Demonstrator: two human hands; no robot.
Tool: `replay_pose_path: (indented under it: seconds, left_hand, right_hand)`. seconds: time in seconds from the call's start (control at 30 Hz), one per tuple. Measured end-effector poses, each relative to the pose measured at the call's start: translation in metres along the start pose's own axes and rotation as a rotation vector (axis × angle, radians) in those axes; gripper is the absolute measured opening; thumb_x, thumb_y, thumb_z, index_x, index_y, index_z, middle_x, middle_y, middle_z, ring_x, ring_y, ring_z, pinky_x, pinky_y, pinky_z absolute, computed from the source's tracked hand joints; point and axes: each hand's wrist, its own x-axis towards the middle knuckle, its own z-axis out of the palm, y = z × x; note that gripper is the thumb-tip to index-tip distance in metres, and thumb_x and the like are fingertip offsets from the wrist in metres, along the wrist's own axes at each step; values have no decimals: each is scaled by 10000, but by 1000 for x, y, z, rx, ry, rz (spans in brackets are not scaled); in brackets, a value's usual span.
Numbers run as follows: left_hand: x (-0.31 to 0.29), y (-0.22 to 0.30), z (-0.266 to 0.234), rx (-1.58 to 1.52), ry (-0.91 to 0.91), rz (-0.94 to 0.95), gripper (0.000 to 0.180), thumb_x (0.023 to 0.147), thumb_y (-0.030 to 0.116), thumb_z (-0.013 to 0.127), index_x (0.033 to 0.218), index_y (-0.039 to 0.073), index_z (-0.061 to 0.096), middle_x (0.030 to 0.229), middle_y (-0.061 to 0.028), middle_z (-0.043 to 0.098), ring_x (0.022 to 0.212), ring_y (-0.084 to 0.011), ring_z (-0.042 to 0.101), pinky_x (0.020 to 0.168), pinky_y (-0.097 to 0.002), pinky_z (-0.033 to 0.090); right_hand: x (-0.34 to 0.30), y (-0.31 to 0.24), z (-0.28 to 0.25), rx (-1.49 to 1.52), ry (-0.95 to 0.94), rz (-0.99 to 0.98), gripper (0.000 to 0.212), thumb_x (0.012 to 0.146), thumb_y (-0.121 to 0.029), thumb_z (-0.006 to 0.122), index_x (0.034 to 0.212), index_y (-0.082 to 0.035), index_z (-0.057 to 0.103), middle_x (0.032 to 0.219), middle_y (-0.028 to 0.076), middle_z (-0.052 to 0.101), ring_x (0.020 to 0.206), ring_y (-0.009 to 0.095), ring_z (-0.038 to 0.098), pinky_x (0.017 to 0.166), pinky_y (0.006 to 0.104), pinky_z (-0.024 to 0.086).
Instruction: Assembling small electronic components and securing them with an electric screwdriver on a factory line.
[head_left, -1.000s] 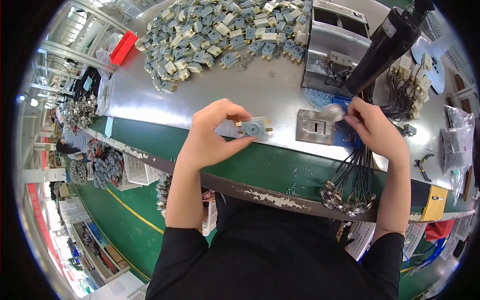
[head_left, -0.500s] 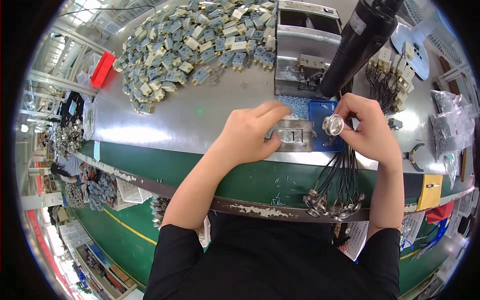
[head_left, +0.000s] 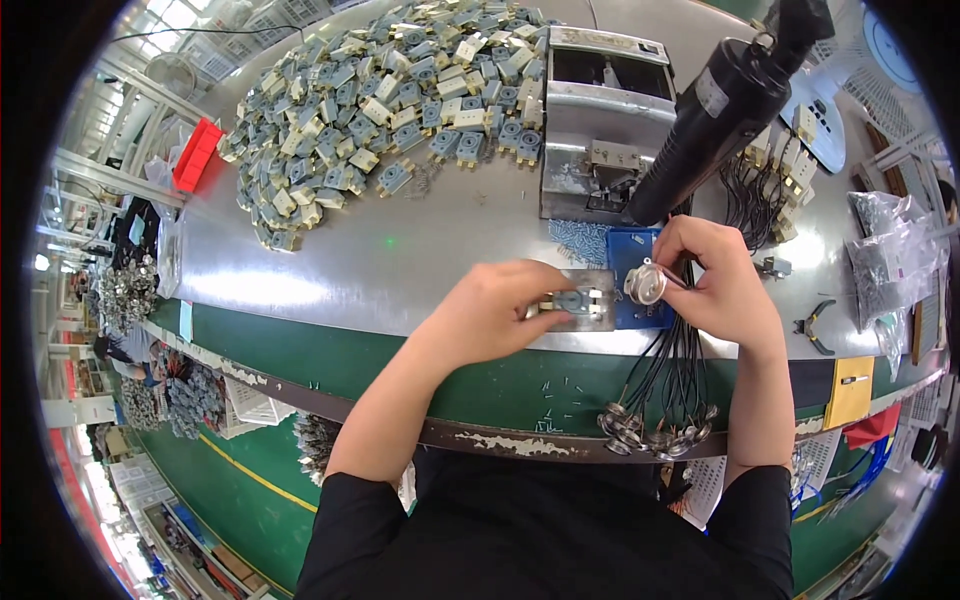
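My left hand (head_left: 500, 312) is closed, its thumb and fingertips pinching a small grey switch block (head_left: 571, 301) with brass-coloured terminals. That block sits on a flat metal fixture (head_left: 596, 325), over the recess in its middle. Close by on the right, my right hand (head_left: 722, 285) grips a shiny round metal part (head_left: 645, 285) between thumb and fingers, above a blue tray (head_left: 640, 318). Black cables (head_left: 682, 350) run down past this hand to a cluster of similar round metal parts (head_left: 655, 430) at the bench edge. Whether the held part has its own cable, I cannot tell.
A large heap of grey and cream blocks (head_left: 400, 110) covers the far left. Behind the fixture stand a metal machine (head_left: 608, 130) and a black cylindrical tool (head_left: 705, 125). Small screws (head_left: 580, 242) lie beside the tray. Pliers (head_left: 818, 327) and plastic bags (head_left: 888, 250) are at right.
The grey block, mostly hidden in my left hand before, now covers the fixture's bare recess. My right hand still holds the round metal part. The whole view has shifted slightly.
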Motion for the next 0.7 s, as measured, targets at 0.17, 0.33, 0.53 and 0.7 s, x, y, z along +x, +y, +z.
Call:
replay_pose_path:
  seconds: [0.17, 0.33, 0.53, 0.7]
  left_hand:
    - [1, -10, 16, 67, 99, 202, 312, 786, 101, 890, 1077, 58, 786, 1025, -51, 747, 625, -140, 650, 576, -282, 536]
    - [0, -18, 17, 8, 175, 69, 227, 830, 69, 827, 1054, 80, 796, 1067, -34, 738, 743, -188, 704, 646, -309, 565]
    - [27, -37, -8, 592, 102, 294, 205, 823, 124, 759, 1022, 168, 777, 1058, 5, 696, 874, -209, 712, 744, -364, 569]
    - [37, -39, -13, 644, -86, 320, 129, 865, 175, 734, 988, 190, 766, 1066, -1, 659, 904, -209, 702, 766, -373, 564]
  right_hand:
    - [0, -9, 0, 64, -49, 89, 161, 767, 62, 722, 906, 16, 654, 834, 85, 674, 736, 170, 654, 677, 284, 519]
    - [0, -6, -4, -51, -94, -70, 219, 702, 59, 678, 893, -9, 762, 899, 111, 732, 807, 268, 708, 720, 347, 551]
    - [-2, -16, -7, -53, -59, -77, 188, 712, 79, 696, 881, 14, 746, 893, 116, 724, 789, 268, 705, 711, 341, 548]
    - [-8, -20, -9, -20, -171, -111, 144, 713, 79, 707, 849, 37, 728, 878, 127, 712, 766, 267, 699, 685, 342, 546]
